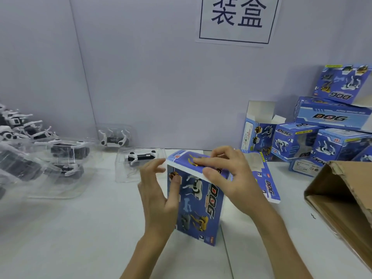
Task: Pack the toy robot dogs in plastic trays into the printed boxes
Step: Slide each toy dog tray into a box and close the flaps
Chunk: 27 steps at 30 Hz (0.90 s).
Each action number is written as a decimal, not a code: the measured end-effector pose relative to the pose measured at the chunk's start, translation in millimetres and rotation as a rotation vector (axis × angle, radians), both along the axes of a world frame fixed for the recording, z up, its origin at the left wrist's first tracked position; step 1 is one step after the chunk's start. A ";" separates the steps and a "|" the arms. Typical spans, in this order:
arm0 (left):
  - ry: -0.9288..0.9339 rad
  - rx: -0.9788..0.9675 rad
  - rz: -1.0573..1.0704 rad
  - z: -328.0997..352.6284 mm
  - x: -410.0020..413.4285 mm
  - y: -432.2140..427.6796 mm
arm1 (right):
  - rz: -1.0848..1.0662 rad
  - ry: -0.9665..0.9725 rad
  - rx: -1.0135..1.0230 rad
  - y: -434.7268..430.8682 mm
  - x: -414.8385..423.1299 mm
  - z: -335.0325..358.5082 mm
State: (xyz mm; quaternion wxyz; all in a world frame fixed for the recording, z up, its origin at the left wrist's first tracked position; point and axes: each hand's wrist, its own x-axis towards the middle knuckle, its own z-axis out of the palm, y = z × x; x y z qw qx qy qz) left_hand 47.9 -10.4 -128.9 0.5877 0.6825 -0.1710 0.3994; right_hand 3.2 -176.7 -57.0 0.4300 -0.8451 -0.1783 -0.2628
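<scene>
Standing upright on the surface (80, 228), printed box (198, 210); right grip (227, 174), fingers straight, presses its top flap (184, 158); left grip (159, 194), fingers spread, touches its front. Trayed robot dog (141, 157) lies just left.

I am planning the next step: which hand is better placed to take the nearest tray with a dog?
Left. The left hand is next to the tray; the right hand rests on the box flap, farther away.

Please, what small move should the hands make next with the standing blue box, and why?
Probably press the top flap fully down and tuck it in. The right hand lies flat on this flap of the box, its white edge sticks out over the front, and the left hand steadies the front.
</scene>
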 end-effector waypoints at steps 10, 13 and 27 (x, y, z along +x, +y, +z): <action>0.063 0.002 -0.241 -4.6 -15.4 -18.7 | 0.076 0.262 -0.424 12.2 14.6 47.5; 0.176 0.167 -0.138 -6.9 -20.5 -25.6 | 0.066 0.238 -0.462 8.9 14.4 50.1; 0.158 0.030 -0.161 -10.8 -27.9 -35.5 | 0.107 0.326 -0.334 6.0 19.8 60.9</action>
